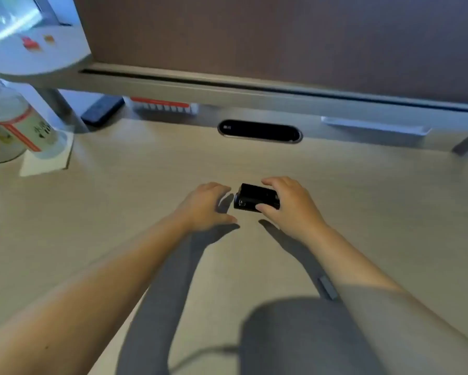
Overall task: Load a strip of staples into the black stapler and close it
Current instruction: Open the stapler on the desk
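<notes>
The black stapler (250,197) lies closed on the light wooden desk (363,190), a little beyond the middle. My right hand (291,205) wraps its right end, thumb on the near side and fingers over the far side. My left hand (204,207) hovers just left of the stapler, fingers spread and not touching it. A small grey strip (327,287), possibly the staples, lies on the desk beside my right forearm; it is too blurred to be sure.
A monitor stand (32,58) and bottles (19,125) on a white paper crowd the far left corner. A black cable grommet (260,130) sits at the desk's back edge below the partition. A red and white box (164,105) and a dark object (103,110) lie behind.
</notes>
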A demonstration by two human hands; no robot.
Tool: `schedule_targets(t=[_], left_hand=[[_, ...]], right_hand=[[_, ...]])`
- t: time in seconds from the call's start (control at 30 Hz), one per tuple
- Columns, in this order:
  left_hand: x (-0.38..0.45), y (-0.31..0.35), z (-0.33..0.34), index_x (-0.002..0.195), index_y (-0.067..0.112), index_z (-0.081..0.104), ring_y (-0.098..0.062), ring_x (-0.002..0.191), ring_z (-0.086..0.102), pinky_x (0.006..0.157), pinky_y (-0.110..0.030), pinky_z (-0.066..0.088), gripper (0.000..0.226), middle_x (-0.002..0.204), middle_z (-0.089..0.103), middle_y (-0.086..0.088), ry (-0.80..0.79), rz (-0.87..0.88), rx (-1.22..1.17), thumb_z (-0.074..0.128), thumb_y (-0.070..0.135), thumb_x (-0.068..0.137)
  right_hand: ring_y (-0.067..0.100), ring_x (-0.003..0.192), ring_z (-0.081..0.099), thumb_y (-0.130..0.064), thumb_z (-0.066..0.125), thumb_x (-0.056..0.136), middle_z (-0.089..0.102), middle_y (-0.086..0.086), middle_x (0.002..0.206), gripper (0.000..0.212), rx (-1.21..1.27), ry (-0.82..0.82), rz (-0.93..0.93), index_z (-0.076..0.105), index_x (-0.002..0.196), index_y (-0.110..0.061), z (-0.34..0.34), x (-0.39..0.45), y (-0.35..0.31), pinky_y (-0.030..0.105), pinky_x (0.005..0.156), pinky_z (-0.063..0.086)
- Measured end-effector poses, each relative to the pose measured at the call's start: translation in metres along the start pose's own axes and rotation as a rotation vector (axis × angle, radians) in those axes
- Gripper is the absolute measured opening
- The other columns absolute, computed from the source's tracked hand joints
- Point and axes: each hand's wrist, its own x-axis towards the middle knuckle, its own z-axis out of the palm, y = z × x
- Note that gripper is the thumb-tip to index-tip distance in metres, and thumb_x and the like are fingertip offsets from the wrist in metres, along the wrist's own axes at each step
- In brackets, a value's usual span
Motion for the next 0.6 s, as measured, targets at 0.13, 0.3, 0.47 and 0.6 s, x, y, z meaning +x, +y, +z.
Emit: schedule_targets(t=[0.13,0.3,0.47,0.6], left_hand=[[0.015,-0.006,0.007,0.128,0.011,0.041,-0.030,0.126,0.037,0.105,-0.040,0.032,0.072,0.135,0.047,-0.013,0.091,0.021,-0.109,0.069,0.040,0.068],[0.028,-0.011,0.021,0.117,0.017,0.055,-0.029,0.124,0.038,0.104,-0.040,0.030,0.056,0.128,0.052,-0.012,0.216,0.061,-0.145,0.072,0.035,0.066],[0.031,-0.012,0.030,0.103,0.015,0.064,-0.027,0.125,0.038,0.102,-0.038,0.029,0.041,0.127,0.054,-0.012,0.317,0.054,-0.236,0.074,0.028,0.065],[0.033,-0.012,0.032,0.096,0.014,0.067,-0.026,0.124,0.039,0.102,-0.038,0.030,0.038,0.126,0.055,-0.010,0.329,0.037,-0.281,0.076,0.026,0.061]], right_hand=[[0.030,0.119,0.042,-0.024,0.060,0.081,0.050,0.012,0.129,0.047,0.070,0.049,0.024,0.042,0.123,-0.013,0.015,0.015,-0.001,0.044,0.101,0.035],[0.030,0.115,0.046,-0.023,0.062,0.078,0.056,0.010,0.124,0.043,0.105,0.094,0.039,0.047,0.118,-0.014,0.030,0.026,0.007,0.043,0.099,0.033],[0.027,0.116,0.043,-0.024,0.063,0.078,0.055,0.008,0.124,0.043,0.141,0.139,0.069,0.048,0.118,-0.017,0.041,0.031,0.012,0.034,0.094,0.025],[0.027,0.114,0.042,-0.026,0.063,0.077,0.055,0.008,0.120,0.037,0.116,0.140,0.081,0.053,0.113,-0.021,0.044,0.035,0.012,0.034,0.091,0.023]])
